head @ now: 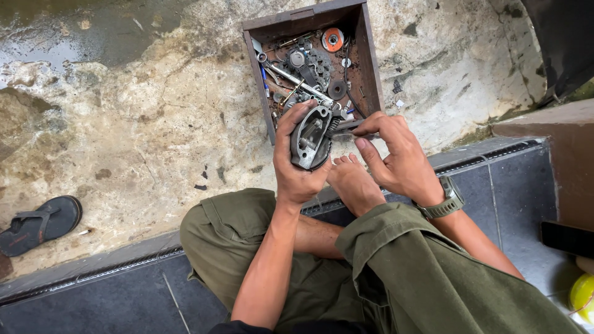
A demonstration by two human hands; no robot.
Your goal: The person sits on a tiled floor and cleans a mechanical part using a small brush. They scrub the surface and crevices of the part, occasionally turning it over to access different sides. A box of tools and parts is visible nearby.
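Note:
My left hand (296, 162) grips a grey oval metal housing (310, 137), its open side facing me with small parts inside. My right hand (396, 154), with an olive watch on its wrist, pinches a thin metal tool (346, 127) whose tip meets the housing's right edge. Both hands hover above my bare foot (354, 184), just in front of a rusty open box (371, 68) of tools and parts. I sit cross-legged in olive trousers on a dark tiled step (495, 185).
The box holds wrenches, gears, screws and an orange disc (333, 39). A dark sandal (38, 224) lies on the stained concrete at the left. A black phone (566, 238) and a yellow-green object (583, 294) rest at the right edge. Water pools at top left.

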